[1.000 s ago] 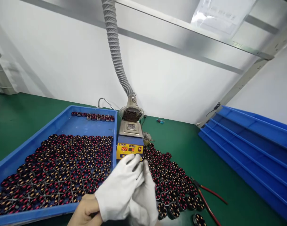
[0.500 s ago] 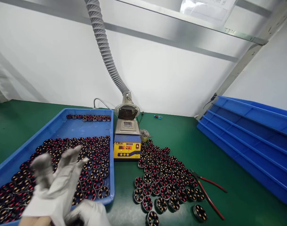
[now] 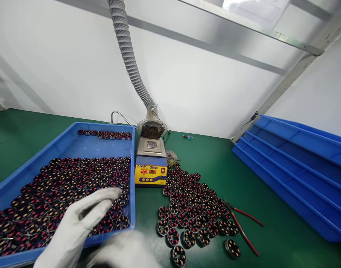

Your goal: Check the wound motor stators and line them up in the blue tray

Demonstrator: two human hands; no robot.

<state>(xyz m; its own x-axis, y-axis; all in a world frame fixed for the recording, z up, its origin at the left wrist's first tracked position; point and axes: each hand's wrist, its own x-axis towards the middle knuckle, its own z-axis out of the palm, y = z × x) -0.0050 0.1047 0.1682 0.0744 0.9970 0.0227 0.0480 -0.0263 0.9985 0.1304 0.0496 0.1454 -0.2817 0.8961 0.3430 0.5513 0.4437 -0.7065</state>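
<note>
My left hand (image 3: 85, 219), in a white glove, reaches over the blue tray (image 3: 133, 201) near its right side. Its thumb and forefinger point right with a gap between them, and nothing shows in that gap. The fingertips are at the small round motor stators, close to one stator (image 3: 123, 200) by the tray's right wall; whether they touch it I cannot tell. My right hand (image 3: 127, 250), also gloved, is at the bottom edge, just off the tray's front rim. Motion smears it, and its fingers are hidden.
A yellow-and-blue heated pot unit (image 3: 150, 175) stands right of the tray, under a grey extraction hose (image 3: 128, 52). More stators (image 3: 192, 212) are grouped on the green table (image 3: 271, 186). Red-handled pliers (image 3: 244, 230) lie beside them. Stacked blue trays (image 3: 293, 178) lean at the right.
My left hand has gone from raised and spread to lower over the tray, its fingers now pointing right. My right hand has shifted right. The view has moved slightly, and the display digits differ.
</note>
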